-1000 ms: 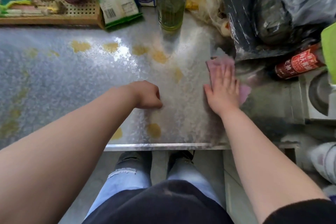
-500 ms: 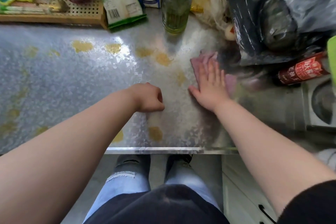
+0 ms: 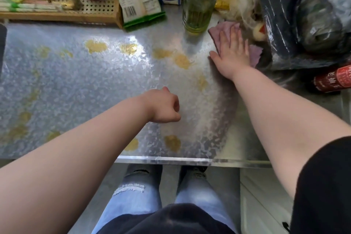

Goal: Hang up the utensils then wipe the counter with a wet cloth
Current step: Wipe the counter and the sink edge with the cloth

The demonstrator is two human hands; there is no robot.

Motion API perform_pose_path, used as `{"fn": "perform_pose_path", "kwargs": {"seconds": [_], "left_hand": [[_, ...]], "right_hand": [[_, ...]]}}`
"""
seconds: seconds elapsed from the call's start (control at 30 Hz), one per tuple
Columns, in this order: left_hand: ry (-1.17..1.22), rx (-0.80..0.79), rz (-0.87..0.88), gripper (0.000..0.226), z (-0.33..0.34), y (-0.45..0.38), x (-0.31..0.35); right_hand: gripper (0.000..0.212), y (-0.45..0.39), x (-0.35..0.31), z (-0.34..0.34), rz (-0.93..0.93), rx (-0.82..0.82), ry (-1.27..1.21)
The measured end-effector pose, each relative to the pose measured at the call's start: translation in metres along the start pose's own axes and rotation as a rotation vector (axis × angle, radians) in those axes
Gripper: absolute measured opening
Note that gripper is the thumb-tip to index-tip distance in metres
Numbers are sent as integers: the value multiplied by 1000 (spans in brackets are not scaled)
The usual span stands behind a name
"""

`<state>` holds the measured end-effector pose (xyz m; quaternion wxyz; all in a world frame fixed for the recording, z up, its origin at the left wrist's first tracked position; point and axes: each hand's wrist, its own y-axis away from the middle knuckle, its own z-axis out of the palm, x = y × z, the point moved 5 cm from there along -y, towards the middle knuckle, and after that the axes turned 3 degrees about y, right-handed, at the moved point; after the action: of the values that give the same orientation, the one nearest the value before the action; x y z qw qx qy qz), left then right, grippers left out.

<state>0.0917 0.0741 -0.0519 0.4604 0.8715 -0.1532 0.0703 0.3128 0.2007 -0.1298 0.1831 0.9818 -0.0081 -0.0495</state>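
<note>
On the counter (image 3: 79,85), right hand (image 3: 232,53) flat, fingers spread atop pink cloth (image 3: 254,54); left hand (image 3: 163,106) fisted, empty.

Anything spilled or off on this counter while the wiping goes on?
Yes. Yellowish blotches dot the shiny counter, in a row near the back and more by the front edge; they look like unwiped stains. The right hand presses the pink cloth flat beside the glass bottle.
</note>
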Motion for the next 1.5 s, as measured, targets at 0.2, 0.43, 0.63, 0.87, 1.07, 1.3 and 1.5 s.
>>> {"fn": "perform_pose_path", "kwargs": {"seconds": [0.2,0.43,0.63,0.87,1.07,1.3,1.5], "left_hand": [[-63,-6,9,34,-1,4,2],[-109,19,41,23,-3,2,14],[-119,-4,39,15,-3,5,5],[-80,59,53,13,1,1,-6],[-99,55,86,18,7,5,-17],[-176,93,150,18,11,6,-23],[-6,212,263,19,11,15,-44]], "right_hand": [[83,74,-51,25,-148,-88,-30],[78,174,-105,71,-327,-125,-31],[76,103,3,41,2,12,-5],[80,25,30,12,172,59,-50],[78,33,7,14,154,44,-48],[77,157,-115,66,-157,-65,-36],[70,215,-42,84,-26,-30,30]]}}
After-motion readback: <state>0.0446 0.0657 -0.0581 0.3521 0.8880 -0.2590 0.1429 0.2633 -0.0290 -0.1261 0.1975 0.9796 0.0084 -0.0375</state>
